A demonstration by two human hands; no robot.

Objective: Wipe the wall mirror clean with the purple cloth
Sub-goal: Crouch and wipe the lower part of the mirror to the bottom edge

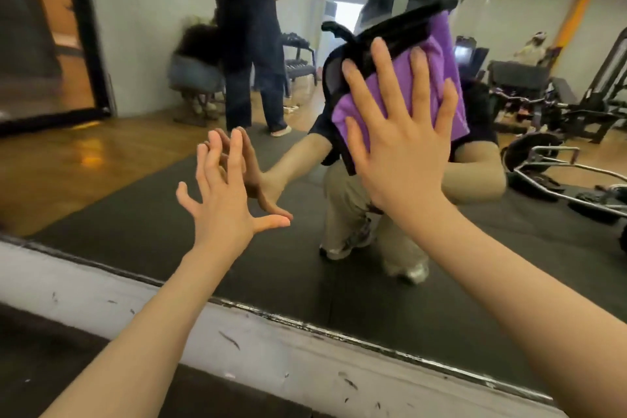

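Both arms reach forward, left hand point(226, 195) and right hand point(402, 142) fingers straight, spread.

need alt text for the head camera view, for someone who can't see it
A person's right hand presses a purple cloth flat against a wall mirror, while the left hand rests its spread fingertips on the glass lower down. The mirror reflects a gym floor with weight equipment and a scuffed white ledge runs below it.

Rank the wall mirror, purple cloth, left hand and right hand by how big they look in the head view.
1. wall mirror
2. right hand, though it may simply be nearer the camera
3. purple cloth, partly hidden
4. left hand
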